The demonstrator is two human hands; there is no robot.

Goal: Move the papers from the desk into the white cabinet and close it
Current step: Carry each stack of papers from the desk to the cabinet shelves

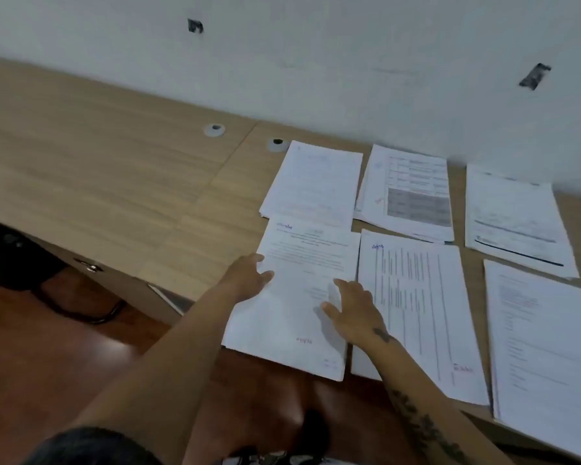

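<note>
Several stacks of printed papers lie in two rows on the right part of the wooden desk [114, 169]. The nearest left stack [292, 330] hangs partly over the desk's front edge. My left hand [249, 275] rests flat on that stack's left edge, fingers apart. On the stack's right side lies my right hand [353, 305], spread flat, palm down. Beside it is a stack with a printed table [423, 313], and another stack [547, 357] lies at the far right. Three more stacks [316, 182] [413, 193] [514, 216] line the wall. The white cabinet is not in view.
Two round cable grommets [214, 129] [277, 144] sit in the desk near the wall. A drawer lock [89, 266] shows on the desk front. A dark chair base [91, 313] stands on the brown floor at left. The white wall [316, 62] backs the desk.
</note>
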